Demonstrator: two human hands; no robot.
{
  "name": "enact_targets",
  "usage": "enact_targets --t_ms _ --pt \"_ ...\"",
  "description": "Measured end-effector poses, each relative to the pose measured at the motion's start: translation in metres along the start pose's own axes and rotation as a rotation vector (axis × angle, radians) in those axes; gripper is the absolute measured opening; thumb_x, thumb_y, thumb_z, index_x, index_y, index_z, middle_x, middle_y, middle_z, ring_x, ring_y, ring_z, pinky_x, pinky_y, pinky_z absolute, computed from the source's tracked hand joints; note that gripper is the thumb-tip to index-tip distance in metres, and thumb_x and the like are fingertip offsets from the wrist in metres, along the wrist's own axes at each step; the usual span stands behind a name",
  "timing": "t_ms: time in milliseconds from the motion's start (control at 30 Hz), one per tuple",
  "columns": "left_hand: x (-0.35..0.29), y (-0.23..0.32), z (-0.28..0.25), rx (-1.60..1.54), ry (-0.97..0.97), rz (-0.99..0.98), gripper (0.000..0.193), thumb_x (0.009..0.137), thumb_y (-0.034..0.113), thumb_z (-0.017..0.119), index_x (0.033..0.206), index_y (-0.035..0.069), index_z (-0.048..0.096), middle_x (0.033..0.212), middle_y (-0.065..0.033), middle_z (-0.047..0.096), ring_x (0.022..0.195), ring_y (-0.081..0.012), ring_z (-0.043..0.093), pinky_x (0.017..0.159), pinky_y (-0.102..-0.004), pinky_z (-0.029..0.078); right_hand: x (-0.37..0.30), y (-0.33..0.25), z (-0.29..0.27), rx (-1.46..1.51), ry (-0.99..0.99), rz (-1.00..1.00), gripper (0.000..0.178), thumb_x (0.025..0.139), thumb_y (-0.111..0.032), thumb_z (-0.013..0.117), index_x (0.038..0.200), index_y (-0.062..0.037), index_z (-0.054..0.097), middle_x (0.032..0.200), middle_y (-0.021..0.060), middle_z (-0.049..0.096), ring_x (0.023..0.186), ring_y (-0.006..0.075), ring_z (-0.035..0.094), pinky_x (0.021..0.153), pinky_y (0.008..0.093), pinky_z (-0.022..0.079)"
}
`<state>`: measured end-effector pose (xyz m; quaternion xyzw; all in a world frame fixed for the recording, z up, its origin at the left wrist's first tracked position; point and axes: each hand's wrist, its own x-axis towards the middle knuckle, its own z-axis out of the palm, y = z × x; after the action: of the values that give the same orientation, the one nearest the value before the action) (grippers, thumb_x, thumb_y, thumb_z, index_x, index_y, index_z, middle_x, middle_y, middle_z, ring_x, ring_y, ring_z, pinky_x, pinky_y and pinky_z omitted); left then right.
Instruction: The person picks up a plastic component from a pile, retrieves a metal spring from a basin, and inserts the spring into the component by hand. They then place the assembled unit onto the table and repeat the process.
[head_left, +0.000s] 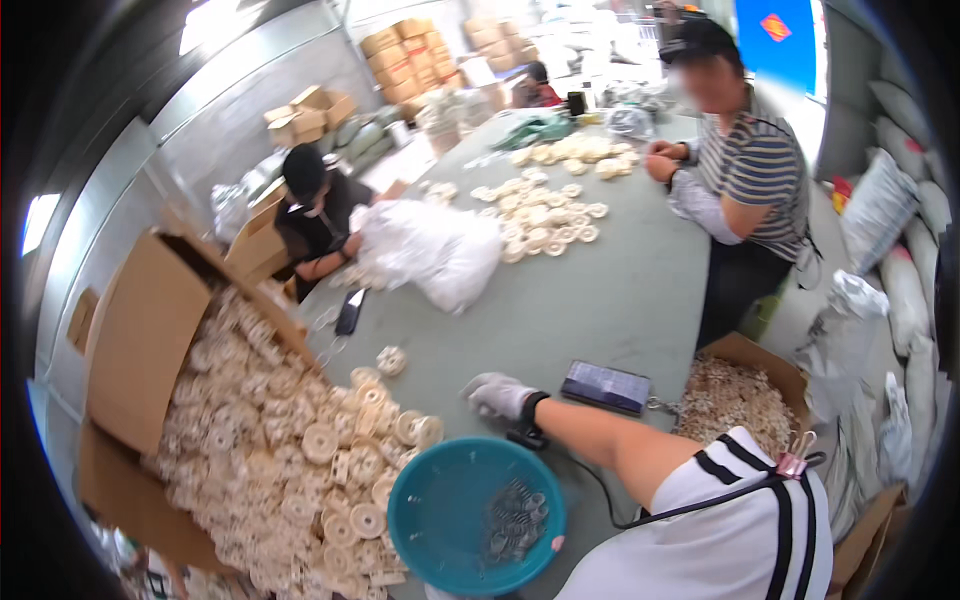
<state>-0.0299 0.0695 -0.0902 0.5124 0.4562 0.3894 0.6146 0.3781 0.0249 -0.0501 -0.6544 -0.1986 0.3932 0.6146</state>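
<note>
My right hand [500, 396], in a whitish glove with a black band at the wrist, hovers over or rests on the grey-green table [620, 310] beyond the basin. Its fingers point left and look bent, but blur hides whether they hold anything. Close to it on the near side is a round teal basin [420, 520] with small dark grey rings or coils [517, 520] inside. Left of the basin spreads a large heap of cream-coloured wheel-shaped plastic parts [290, 450]. One such part [391, 360] lies apart on the table. My left hand does not show.
A big open cardboard box [150, 350] backs the heap. A dark phone [605, 387] lies right of my hand, another phone [350, 312] farther left. Two people sit across, beside a white plastic bag [435, 245] and loose cream parts [545, 215]. A box of small parts [735, 400] stands right.
</note>
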Motion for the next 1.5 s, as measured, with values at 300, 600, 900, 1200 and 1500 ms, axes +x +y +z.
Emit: enact_targets --t_ms 300,600,900,1200,1500 --pt "-0.001 0.019 0.017 -0.116 0.017 -0.103 0.039 0.102 0.019 0.05 0.135 -0.003 0.054 0.13 -0.0158 0.062 0.115 -0.0256 0.059 0.103 -0.0442 0.048 -0.003 -0.004 -0.004 0.059 0.042 0.059 0.036 0.086 -0.003 0.052 0.12 0.0002 0.064 0.083 0.0045 0.065 0.059 0.0082 0.055 0.051 0.023 0.043" --pt "-0.006 0.027 0.02 -0.209 -0.002 -0.117 0.034 0.1 0.014 0.052 0.129 -0.004 0.058 0.124 -0.0151 0.065 0.108 -0.0234 0.062 0.098 -0.0417 0.05 0.001 0.0 -0.007 0.11 0.012 0.087 0.037 0.085 -0.001 0.052 0.12 0.0011 0.064 0.083 0.0047 0.065 0.061 0.0086 0.055 0.051 0.0234 0.044" --pt "0.036 -0.031 0.002 0.232 0.064 0.175 0.02 0.09 0.015 0.064 0.104 0.001 0.065 0.096 -0.0099 0.068 0.084 -0.023 0.063 0.076 -0.039 0.05 -0.004 -0.007 -0.01 -0.106 0.054 0.043 0.038 0.078 -0.013 0.063 0.114 -0.0065 0.071 0.085 0.0048 0.067 0.067 0.0126 0.06 0.06 0.0284 0.051" --pt "0.013 0.007 0.017 0.309 0.046 0.334 0.011 0.084 0.015 0.069 0.088 0.005 0.067 0.08 -0.0088 0.067 0.073 -0.0292 0.064 0.063 -0.0401 0.049 0.012 0.007 -0.006 0.099 0.013 0.093 0.031 0.09 -0.004 0.051 0.118 0.0003 0.065 0.082 0.0059 0.067 0.061 0.0099 0.055 0.055 0.0247 0.047" --pt "0.023 0.0 0.018 0.263 0.044 0.332 0.008 0.083 0.011 0.069 0.085 0.004 0.067 0.078 -0.0102 0.069 0.068 -0.0283 0.066 0.059 -0.0378 0.05 0.003 -0.009 -0.004 0.108 0.036 0.1 0.034 0.09 -0.002 0.049 0.121 0.004 0.062 0.082 0.0064 0.064 0.056 0.0081 0.052 0.048 0.0221 0.04"
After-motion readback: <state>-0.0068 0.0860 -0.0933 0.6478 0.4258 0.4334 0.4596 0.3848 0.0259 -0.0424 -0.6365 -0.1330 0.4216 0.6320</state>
